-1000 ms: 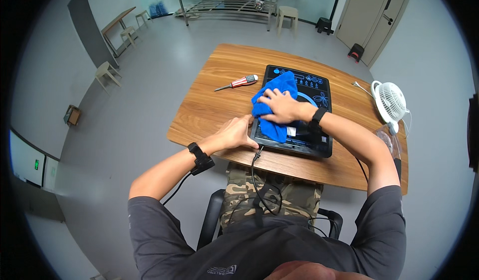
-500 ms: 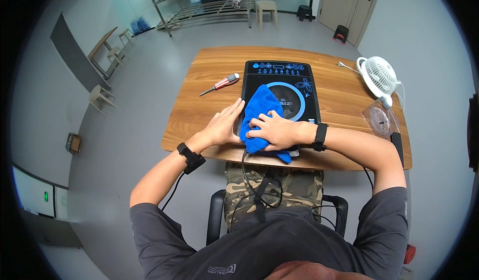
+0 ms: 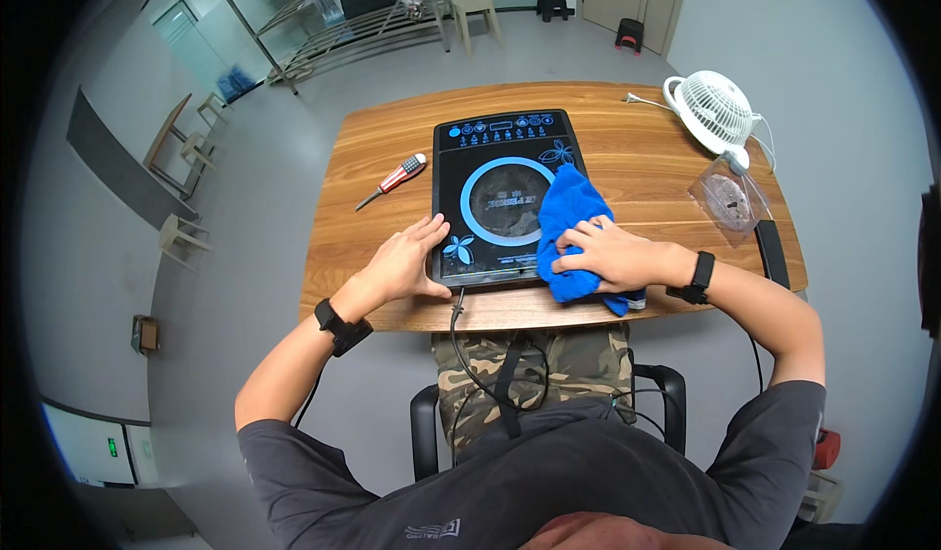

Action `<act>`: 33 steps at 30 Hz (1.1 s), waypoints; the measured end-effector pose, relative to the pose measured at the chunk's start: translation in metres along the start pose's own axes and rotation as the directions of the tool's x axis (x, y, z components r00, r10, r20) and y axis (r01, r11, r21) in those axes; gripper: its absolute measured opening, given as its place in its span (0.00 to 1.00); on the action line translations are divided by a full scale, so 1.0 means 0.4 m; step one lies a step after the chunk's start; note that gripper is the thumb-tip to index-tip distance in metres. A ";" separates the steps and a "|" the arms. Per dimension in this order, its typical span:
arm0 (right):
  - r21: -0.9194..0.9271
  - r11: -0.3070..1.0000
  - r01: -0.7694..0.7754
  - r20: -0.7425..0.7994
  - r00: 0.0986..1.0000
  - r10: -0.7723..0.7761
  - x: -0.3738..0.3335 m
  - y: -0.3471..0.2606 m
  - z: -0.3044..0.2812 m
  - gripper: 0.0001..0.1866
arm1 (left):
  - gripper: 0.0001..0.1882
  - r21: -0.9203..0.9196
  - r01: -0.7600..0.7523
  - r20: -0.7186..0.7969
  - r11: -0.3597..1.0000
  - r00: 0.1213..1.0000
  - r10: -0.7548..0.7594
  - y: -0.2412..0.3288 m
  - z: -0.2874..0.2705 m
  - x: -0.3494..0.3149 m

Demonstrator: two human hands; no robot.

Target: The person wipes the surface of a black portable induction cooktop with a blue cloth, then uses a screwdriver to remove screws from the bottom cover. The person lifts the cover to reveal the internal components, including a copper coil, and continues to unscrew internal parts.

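A black induction cooker (image 3: 506,200) with a blue ring and a row of touch symbols lies flat on the wooden table (image 3: 647,168). My left hand (image 3: 402,261) rests against its near left corner, fingers stretched along the side and thumb by the front edge. Bunched under my right hand (image 3: 619,254) is a blue cloth (image 3: 567,212), gripped by curled fingers. The cloth covers the cooker's near right corner and hangs past its edge onto the table. From the cooker's front, a black power cord (image 3: 457,320) drops over the table edge.
Left of the cooker lies a screwdriver (image 3: 397,177) with a red, white and blue handle. At the table's right stand a white fan (image 3: 714,109), a clear plastic box (image 3: 730,202) and a long black object (image 3: 772,253). Behind is a metal rack (image 3: 343,35).
My right hand has wiped the cloth from the cooker's left side across to its right side, uncovering the ring and near left corner. My left hand stays at the left edge. The view has shifted slightly.
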State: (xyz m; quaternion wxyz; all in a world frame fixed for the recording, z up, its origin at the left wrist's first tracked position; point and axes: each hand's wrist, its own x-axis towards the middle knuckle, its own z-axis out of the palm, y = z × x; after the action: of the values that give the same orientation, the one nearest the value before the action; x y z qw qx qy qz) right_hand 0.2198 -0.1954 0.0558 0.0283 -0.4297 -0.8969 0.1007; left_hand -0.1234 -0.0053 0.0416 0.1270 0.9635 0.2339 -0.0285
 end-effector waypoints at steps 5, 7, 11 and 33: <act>0.173 0.983 -0.068 -0.056 0.995 0.079 -0.102 0.055 0.012 0.28 | 0.62 0.004 -0.021 -0.006 1.000 1.000 0.021 -0.002 0.003 0.001; 0.255 0.962 -0.095 -0.061 0.992 0.114 -0.142 0.082 0.012 0.26 | 0.62 -0.005 -0.016 0.001 1.000 1.000 0.016 0.003 -0.006 0.000; 0.060 0.956 -0.287 -0.068 0.954 0.290 -0.185 0.144 -0.046 0.27 | 0.62 -0.013 -0.023 -0.025 1.000 0.999 0.022 -0.009 0.007 -0.008; -0.092 0.757 -0.647 -0.040 0.762 0.647 0.000 0.313 -0.108 0.34 | 0.54 -0.092 -0.058 -0.033 0.994 0.998 0.055 -0.023 -0.005 -0.003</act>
State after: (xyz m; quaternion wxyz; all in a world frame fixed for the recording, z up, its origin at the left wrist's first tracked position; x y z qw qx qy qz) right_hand 0.3215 -0.1120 0.0724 -0.0269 -0.7140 -0.6972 0.0581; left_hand -0.1287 0.0027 0.0414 0.1689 0.9631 0.2094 0.0009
